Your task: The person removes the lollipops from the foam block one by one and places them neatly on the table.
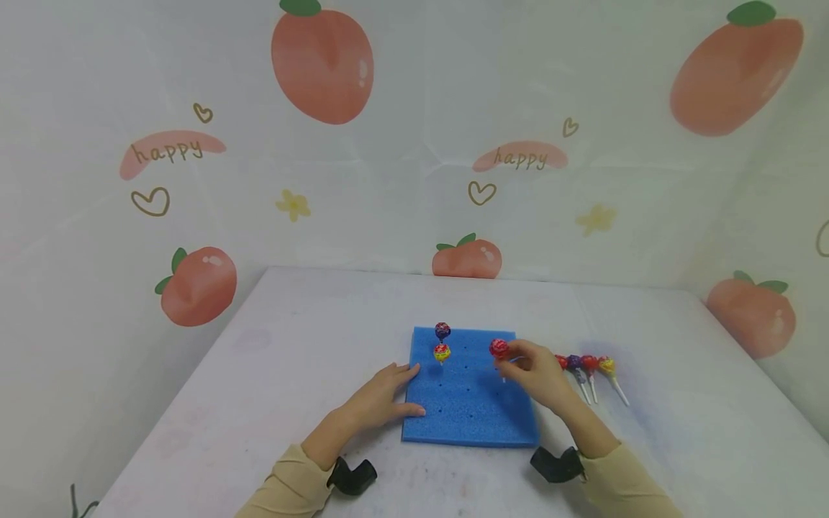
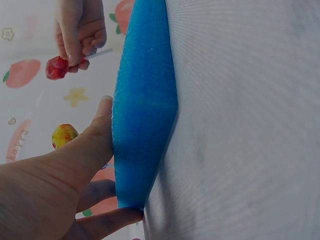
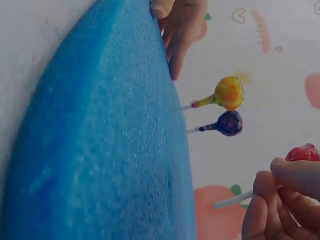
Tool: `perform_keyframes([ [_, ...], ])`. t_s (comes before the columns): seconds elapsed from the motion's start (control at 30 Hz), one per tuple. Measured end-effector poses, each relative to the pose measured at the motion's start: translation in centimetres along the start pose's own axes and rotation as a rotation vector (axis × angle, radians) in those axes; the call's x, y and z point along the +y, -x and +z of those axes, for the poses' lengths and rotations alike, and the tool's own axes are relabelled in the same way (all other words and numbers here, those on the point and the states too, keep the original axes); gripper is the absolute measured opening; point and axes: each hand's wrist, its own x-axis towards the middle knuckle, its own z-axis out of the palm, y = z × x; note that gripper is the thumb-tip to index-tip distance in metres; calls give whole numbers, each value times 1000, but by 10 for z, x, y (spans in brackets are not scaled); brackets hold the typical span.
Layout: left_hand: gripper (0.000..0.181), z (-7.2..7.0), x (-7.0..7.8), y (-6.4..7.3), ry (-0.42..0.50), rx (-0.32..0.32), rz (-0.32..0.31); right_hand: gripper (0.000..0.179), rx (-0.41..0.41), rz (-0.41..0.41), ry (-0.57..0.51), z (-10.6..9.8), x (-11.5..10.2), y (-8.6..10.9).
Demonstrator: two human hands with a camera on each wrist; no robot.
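Observation:
A blue foam board with small holes lies flat on the table. My left hand rests on its left edge, fingers spread, thumb on the near part. Between thumb and fingers my right hand pinches a red lollipop over the board's right side. In the right wrist view its white stick points at the foam, its tip apart from the surface. A purple lollipop and a yellow lollipop stand upright in the foam near its far left corner.
Right of the board, behind my right hand, several lollipops lie in a row on the table, among them a purple one, a red one and a yellow one. A printed curtain stands behind the white table.

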Motion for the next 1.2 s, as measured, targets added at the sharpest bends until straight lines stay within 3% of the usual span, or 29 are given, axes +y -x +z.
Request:
perform_keyframes([
  [1.2,77,0,-2,-1,-8,1,0,26,74,129,87,-26,17,9],
])
